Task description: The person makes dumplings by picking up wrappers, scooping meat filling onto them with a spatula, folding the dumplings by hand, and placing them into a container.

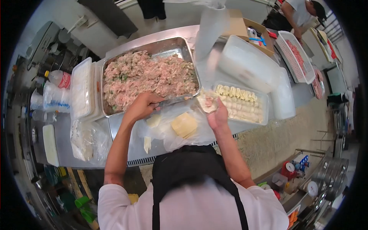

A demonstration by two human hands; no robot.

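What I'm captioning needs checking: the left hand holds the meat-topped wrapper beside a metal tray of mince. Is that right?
Not quite: the head view shows the right hand, not the left hand, holding the meat-topped wrapper beside the metal tray of mince.

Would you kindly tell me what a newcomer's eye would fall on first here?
Most likely the large metal tray heaped with pinkish minced filling, just beyond the left hand, which holds a flat metal tool. Next would be the right hand, holding a wrapper with filling on it beside the tray's near right corner. To that hand's right, rows of pale pieces lie in a translucent tub.
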